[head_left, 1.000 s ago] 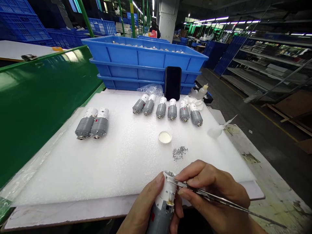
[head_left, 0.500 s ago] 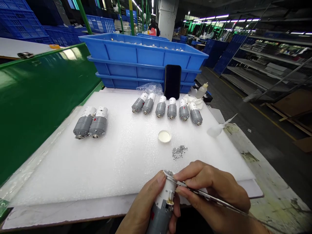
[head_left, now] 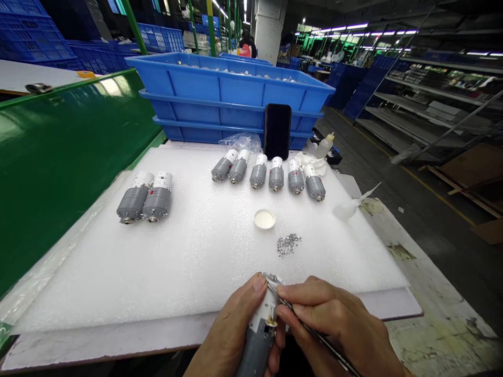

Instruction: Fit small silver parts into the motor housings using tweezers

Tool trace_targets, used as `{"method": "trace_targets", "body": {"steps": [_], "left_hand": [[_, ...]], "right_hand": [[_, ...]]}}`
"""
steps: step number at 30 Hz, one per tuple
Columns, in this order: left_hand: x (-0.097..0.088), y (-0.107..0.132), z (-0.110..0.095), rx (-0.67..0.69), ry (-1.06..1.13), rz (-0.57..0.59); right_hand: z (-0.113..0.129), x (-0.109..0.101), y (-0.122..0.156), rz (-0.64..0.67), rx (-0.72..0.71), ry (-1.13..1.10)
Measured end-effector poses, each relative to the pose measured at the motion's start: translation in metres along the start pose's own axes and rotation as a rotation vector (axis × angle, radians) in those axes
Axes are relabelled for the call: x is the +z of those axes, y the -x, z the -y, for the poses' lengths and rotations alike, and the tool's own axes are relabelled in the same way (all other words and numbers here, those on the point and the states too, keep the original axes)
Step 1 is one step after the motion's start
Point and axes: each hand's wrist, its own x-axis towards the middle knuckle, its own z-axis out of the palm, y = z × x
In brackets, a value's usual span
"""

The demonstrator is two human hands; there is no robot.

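Note:
My left hand (head_left: 233, 327) is wrapped round a grey-and-white cylindrical part (head_left: 257, 337), tilted with its white end up and away from me. The thumb presses near the white rim. A small brass-coloured fitting (head_left: 271, 320) sticks out of the side. Between thumb and fingers my right hand (head_left: 338, 319) pinches metal tweezers (head_left: 314, 333), whose tips touch the white end just below its top. What the tips grip is too small to make out. Past the hands lie a pile of tiny metal pieces (head_left: 288, 244) and a shallow round dish (head_left: 264, 219) with something whitish in it.
Several similar cylinders (head_left: 257, 173) stand in a row at the back, and two more (head_left: 157, 199) lie at left on the white foam sheet (head_left: 188, 262). Behind are stacked blue bins (head_left: 236, 94) and an upright phone (head_left: 277, 131). A squeeze bottle (head_left: 348, 209) lies at right.
My right hand and the tweezers have shifted slightly down and left, and the tweezers now point more steeply up at the white end. The left hand keeps its hold.

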Motion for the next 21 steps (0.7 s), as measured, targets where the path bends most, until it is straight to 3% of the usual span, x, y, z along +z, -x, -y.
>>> {"method": "trace_targets", "body": {"steps": [6,10,13,17,21], "left_hand": [[-0.003,-0.005,-0.006,0.049,-0.074,0.094],[0.0,-0.002,-0.008,0.078,-0.068,0.023],[-0.001,0.0,-0.006,0.061,-0.059,-0.024],[-0.007,0.0,-0.007,0.034,-0.031,0.013],[-0.007,0.003,-0.012,0.158,0.014,0.071]], "right_hand": [[0.002,0.009,0.006,-0.031,-0.056,0.044],[0.005,0.014,0.009,-0.076,-0.022,0.104],[0.006,0.011,0.006,-0.061,0.038,-0.008],[-0.009,-0.008,-0.009,-0.028,0.2,-0.263],[-0.036,-0.021,-0.023,0.038,0.435,-0.201]]}}
